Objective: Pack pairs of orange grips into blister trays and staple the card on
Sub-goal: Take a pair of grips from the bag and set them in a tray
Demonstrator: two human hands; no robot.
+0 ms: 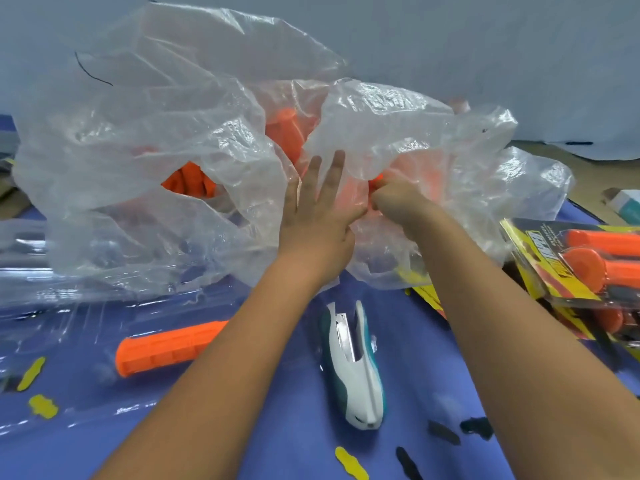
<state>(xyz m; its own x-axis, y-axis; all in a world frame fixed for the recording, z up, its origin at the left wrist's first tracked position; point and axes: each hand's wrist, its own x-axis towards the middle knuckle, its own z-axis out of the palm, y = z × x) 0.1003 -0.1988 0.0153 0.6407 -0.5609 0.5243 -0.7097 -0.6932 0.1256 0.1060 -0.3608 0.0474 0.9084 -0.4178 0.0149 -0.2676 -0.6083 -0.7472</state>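
Nearest the viewer, small yellow die-cut card scraps (pixel 351 463) and black ones (pixel 443 432) lie scattered on the blue table cover (pixel 298 441). At centre, a white-and-teal hand stapler (pixel 353 367) lies on its side on the cover, pointing toward 12 o'clock, touched by neither hand. At 9 o'clock of the stapler, one loose ribbed orange cylindrical grip (pixel 169 347) lies across a clear plastic blister tray (pixel 45 306), partly hidden by the left forearm. At 3 o'clock, finished packs with yellow-and-black backing cards (pixel 561 268) are stacked, each showing orange grips under clear plastic.

Beyond the stapler, both hands meet at the mouth of a large crumpled clear plastic bag (pixel 166 133). The left hand (pixel 317 216) lies flat, fingers straight and spread, pressing against the film. The right hand (pixel 398 199), touching it at 3 o'clock, is curled and reaching into the opening; what it grips is hidden by film, though orange shows at its fingertips. Inside the bag, a heap of orange grips (pixel 188 183) shows through a tear and at the opening. A pale wall stands behind.
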